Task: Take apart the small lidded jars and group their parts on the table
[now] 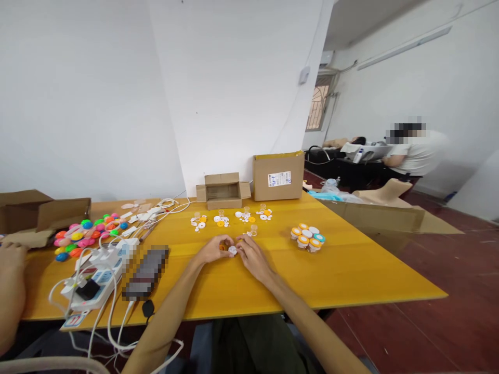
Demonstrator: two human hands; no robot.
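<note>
Both my hands meet at the middle of the yellow table [351, 270]. My left hand [213, 249] is closed round a small orange piece [222, 246]. My right hand [251, 255] pinches a small white round part [233, 250] held against it. Beyond my hands lie several little groups of white and orange parts [221, 221] with tiny clear cups. A cluster of small jars with orange, white and teal lids [307, 238] stands to the right.
Two cardboard boxes [223, 190] [278, 176] stand at the table's far edge. Colourful balls [83, 236], power strips [101, 275] with white cables and a dark device lie left. Another person's arm [11, 291] rests at the left edge. A person sits at a desk far right.
</note>
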